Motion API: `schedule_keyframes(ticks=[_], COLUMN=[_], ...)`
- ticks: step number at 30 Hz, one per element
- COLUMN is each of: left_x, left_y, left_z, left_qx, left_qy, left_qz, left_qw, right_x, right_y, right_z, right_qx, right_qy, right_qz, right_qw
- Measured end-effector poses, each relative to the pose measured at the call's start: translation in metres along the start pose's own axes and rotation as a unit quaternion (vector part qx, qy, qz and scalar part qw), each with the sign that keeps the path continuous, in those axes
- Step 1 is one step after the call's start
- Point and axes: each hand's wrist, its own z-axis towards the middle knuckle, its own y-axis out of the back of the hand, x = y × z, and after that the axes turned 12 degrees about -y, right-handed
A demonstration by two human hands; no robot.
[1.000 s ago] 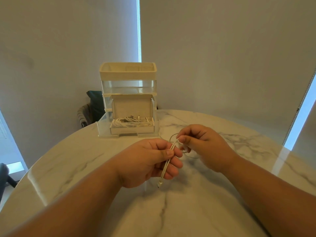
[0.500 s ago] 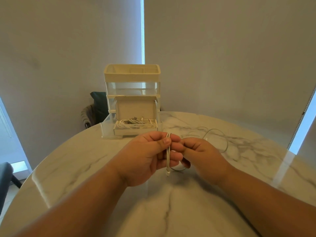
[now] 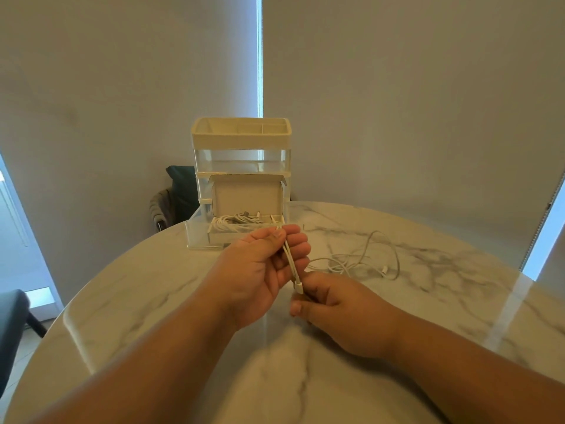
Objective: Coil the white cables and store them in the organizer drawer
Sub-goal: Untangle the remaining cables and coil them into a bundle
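Marble-topped round white desk [image 3: 443, 316], head view: left hand [image 3: 260, 270] pinches two folded strands of thin white cable [image 3: 289, 260]; right hand [image 3: 336, 310] curls beside its plug, grip unclear. The rest trails loose; coiled white cables [image 3: 235, 223] already fill the clear pulled-out organizer drawer [image 3: 195, 237].

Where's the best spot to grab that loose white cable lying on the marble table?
Probably the straight run of the white cable nearest the left hand, pinched from above by the right hand: it lies flat, clear of the tangled loops.

white cable [image 3: 289, 258] part-folded; drawer [image 3: 198, 235] open
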Motion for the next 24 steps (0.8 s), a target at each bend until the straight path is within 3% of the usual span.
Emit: schedule_keyframes(ticks=[8,13,17,24], left_x=[0.0,-0.004,0.002,0.007], left_y=[0.011,0.013,0.006,-0.002], left_z=[0.009,0.009,0.006,0.002], left_qx=[-0.067,-0.077,-0.082,-0.093], left_qy=[-0.031,-0.017,-0.01,-0.006], left_qz=[0.002,0.013,-0.008,-0.037], left_qw=[0.997,0.997,0.997,0.995], right_x=[0.0,0.007,0.008,0.006], right_y=[-0.004,-0.004,-0.01,-0.015], right_z=[-0.003,-0.003,-0.003,0.003], right_qx=[0.068,0.032,0.001,-0.064], right_qy=[-0.037,-0.016,0.004,-0.042], right_qz=[0.067,-0.042,-0.048,-0.087], right_qw=[0.995,0.998,0.999,0.993])
